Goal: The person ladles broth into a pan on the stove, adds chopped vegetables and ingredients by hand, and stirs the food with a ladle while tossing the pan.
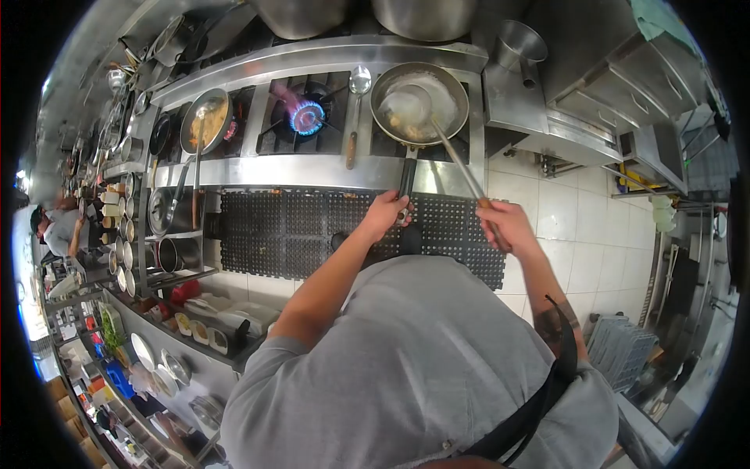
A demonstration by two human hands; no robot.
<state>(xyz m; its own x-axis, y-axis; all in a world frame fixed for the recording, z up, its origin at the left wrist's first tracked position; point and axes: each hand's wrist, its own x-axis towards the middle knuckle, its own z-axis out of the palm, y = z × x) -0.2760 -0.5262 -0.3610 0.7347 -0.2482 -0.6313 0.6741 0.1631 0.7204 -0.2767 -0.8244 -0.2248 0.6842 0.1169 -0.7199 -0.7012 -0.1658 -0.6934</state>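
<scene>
My left hand (pixel 386 216) is wrapped round the dark handle of a frying pan (pixel 462 87) on the right part of the stove. Inside the pan is a pale, creamy sauce (pixel 441 94) with yellowish pieces at its lower left. My right hand (pixel 504 223) grips the wooden end of a long-handled ladle (pixel 461 160). Its metal shaft slopes up into the pan, where its round bowl sits in the sauce. Left of the pan, a metal spoon with a wooden handle (pixel 351 148) lies on the stove top.
A bare burner burns with a blue flame (pixel 306 117). Farther left, a second pan (pixel 225 129) holds orange food and a spoon. Large pots (pixel 426 17) stand behind the stove. Black rubber matting (pixel 273 234) covers the floor. Another person (pixel 62 230) stands at far left.
</scene>
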